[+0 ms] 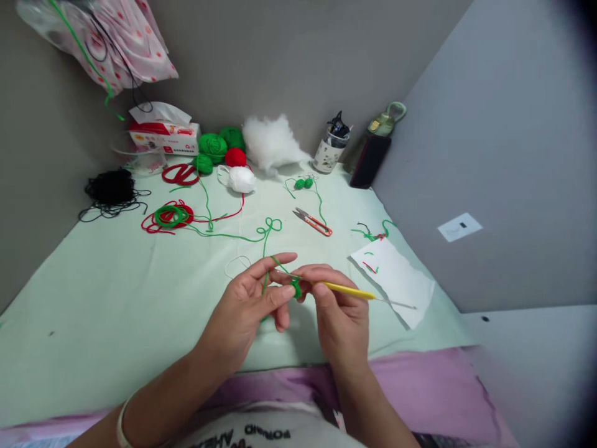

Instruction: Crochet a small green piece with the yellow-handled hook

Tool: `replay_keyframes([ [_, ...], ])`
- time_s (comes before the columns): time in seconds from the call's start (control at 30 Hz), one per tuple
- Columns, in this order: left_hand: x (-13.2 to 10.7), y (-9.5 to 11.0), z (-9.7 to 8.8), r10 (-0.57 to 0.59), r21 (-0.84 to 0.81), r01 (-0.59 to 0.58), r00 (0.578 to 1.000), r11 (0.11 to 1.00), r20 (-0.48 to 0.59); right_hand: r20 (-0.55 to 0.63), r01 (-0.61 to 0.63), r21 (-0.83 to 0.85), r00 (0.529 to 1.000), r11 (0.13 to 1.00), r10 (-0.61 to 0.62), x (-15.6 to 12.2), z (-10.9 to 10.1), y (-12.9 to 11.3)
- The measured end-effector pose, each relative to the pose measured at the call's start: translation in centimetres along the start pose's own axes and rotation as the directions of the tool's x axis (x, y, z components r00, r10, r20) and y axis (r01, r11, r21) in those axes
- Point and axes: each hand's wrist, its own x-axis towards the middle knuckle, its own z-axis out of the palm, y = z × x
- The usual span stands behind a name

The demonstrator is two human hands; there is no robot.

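Note:
My left hand (254, 298) pinches a small green crochet piece (296, 287), with green yarn (265, 236) running over its forefinger and off across the table. My right hand (333, 305) grips a yellow-handled crochet hook (354, 291), whose tip sits at the green piece. Both hands hover close together above the pale green table cover (116, 298), near its front edge.
Orange snips (313, 221) lie beyond my hands. A white paper (396, 279) with yarn scraps is at right. Green, red and white yarn balls (219, 149), white stuffing (271, 143), a tissue box (163, 134), a cup (329, 152) and black yarn (111, 190) line the back.

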Motion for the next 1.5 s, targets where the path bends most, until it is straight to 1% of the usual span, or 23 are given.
replay_keyframes([
  [0.2, -0.1, 0.5, 0.1, -0.029, -0.054, 0.028, 0.999, 0.998, -0.022, -0.027, -0.149, 0.130, 0.988, 0.980, 0.153, 0.6, -0.3, -0.6],
  [0.27, -0.1, 0.5, 0.0, -0.030, -0.056, 0.028, 0.999, 0.998, -0.034, -0.019, -0.174, 0.172, 0.984, 0.970, 0.179, 0.7, -0.3, -0.8],
  [0.37, -0.1, 0.5, -0.1, -0.028, -0.044, 0.027, 0.999, 0.999, -0.038, -0.012, -0.169, 0.195, 0.985, 0.966, 0.175, 0.8, -0.3, -0.9],
  [0.53, -0.1, 0.4, -0.2, -0.017, -0.022, 0.016, 0.999, 1.000, -0.044, 0.001, -0.099, 0.087, 0.995, 0.991, 0.099, 0.5, -0.6, -0.9],
  [0.6, -0.1, 0.3, -0.3, 0.006, 0.009, -0.005, 0.999, 1.000, -0.049, 0.013, -0.039, -0.012, 0.999, 0.999, 0.039, 0.1, -0.8, -1.1],
  [0.67, -0.1, 0.1, -0.4, 0.045, 0.052, -0.043, 0.997, 0.998, -0.054, 0.033, 0.054, -0.173, 0.998, 0.983, -0.048, -0.3, -1.0, -1.5],
  [0.73, -0.2, 0.0, -0.5, 0.097, 0.102, -0.090, 0.993, 0.991, -0.065, 0.108, 0.186, -0.343, 0.981, 0.921, -0.158, -0.6, -1.1, -1.9],
  [0.77, -0.2, -0.2, -0.4, 0.123, 0.126, -0.113, 0.990, 0.986, -0.076, 0.164, 0.260, -0.412, 0.964, 0.873, -0.210, -0.7, -1.1, -2.0],
  [0.87, -0.4, -0.5, -0.1, 0.189, 0.179, -0.166, 0.975, 0.970, -0.119, 0.326, 0.455, -0.571, 0.890, 0.683, -0.320, -1.1, -1.0, -1.9],
  [0.93, -0.5, -0.7, 0.2, 0.207, 0.170, -0.183, 0.968, 0.968, -0.141, 0.373, 0.528, -0.654, 0.848, 0.541, -0.377, -1.3, -0.9, -1.4],
  [1.0, -0.6, -0.7, 0.3, 0.174, 0.101, -0.162, 0.976, 0.982, -0.129, 0.382, 0.556, -0.715, 0.819, 0.424, -0.429, -1.5, -0.8, -0.6],
  [1.03, -0.5, -0.6, 0.3, 0.130, 0.045, -0.126, 0.986, 0.991, -0.109, 0.383, 0.561, -0.732, 0.808, 0.386, -0.448, -1.6, -0.7, -0.3],
  [1.07, -0.4, -0.5, 0.2, 0.070, -0.014, -0.072, 0.994, 0.997, -0.080, 0.387, 0.567, -0.738, 0.801, 0.367, -0.457, -1.6, -0.8, -0.1],
  [1.1, -0.3, -0.4, 0.2, 0.004, -0.068, -0.007, 0.999, 0.998, -0.045, 0.382, 0.565, -0.733, 0.802, 0.378, -0.459, -1.6, -0.8, 0.1],
  [1.13, -0.2, -0.2, 0.1, -0.055, -0.109, 0.053, 0.998, 0.993, -0.015, 0.368, 0.557, -0.716, 0.814, 0.421, -0.450, -1.5, -0.8, 0.0],
  [1.17, 0.0, 0.0, -0.1, -0.097, -0.136, 0.097, 0.995, 0.986, 0.004, 0.331, 0.531, -0.686, 0.836, 0.497, -0.437, -1.4, -0.8, -0.1],
  [1.2, 0.1, 0.2, -0.2, -0.116, -0.150, 0.116, 0.993, 0.982, 0.010, 0.276, 0.487, -0.642, 0.868, 0.592, -0.414, -1.2, -0.9, -0.3],
  [1.27, 0.3, 0.6, -0.4, -0.102, -0.148, 0.101, 0.995, 0.984, 0.000, 0.124, 0.350, -0.506, 0.934, 0.788, -0.335, -0.8, -0.8, -0.8],
  [1.3, 0.3, 0.7, -0.5, -0.085, -0.141, 0.083, 0.996, 0.987, -0.006, 0.056, 0.276, -0.413, 0.959, 0.868, -0.278, -0.5, -0.8, -1.0],
  [1.33, 0.3, 0.8, -0.6, -0.071, -0.132, 0.069, 0.997, 0.989, -0.007, 0.010, 0.211, -0.311, 0.976, 0.927, -0.218, -0.3, -0.7, -1.2],
  [1.37, 0.3, 0.9, -0.6, -0.061, -0.124, 0.059, 0.998, 0.991, -0.006, -0.023, 0.152, -0.211, 0.987, 0.966, -0.161, 0.0, -0.6, -1.3],
  [1.43, 0.3, 1.0, -0.6, -0.043, -0.110, 0.041, 0.999, 0.993, -0.012, -0.044, 0.061, -0.059, 0.997, 0.996, -0.064, 0.4, -0.5, -1.2],
  [1.5, 0.2, 1.1, -0.5, -0.022, -0.100, 0.019, 0.999, 0.995, -0.031, -0.062, 0.010, 0.001, 0.998, 1.000, -0.009, 0.6, -0.5, -1.1],
])
